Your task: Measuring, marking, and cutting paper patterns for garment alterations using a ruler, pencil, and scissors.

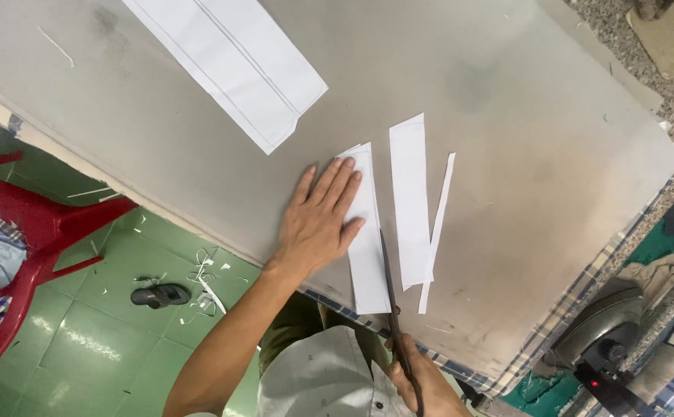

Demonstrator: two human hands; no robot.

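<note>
My left hand [321,218] lies flat, fingers spread, on a white paper strip [367,266] on the grey table top [522,154], pinning it down. My right hand [427,388] grips dark scissors [391,297] at the table's near edge; the blades run up along the right side of that strip. Just right of the blades lies a second, wider white strip [410,201]. A thin white sliver [436,232] rests against its right side.
A large white paper piece with drawn lines [229,62] lies at the far left of the table. A red plastic chair [35,232] stands on the green floor, with a dark sandal [159,294] and paper scraps nearby. A dark iron [607,340] sits at the lower right.
</note>
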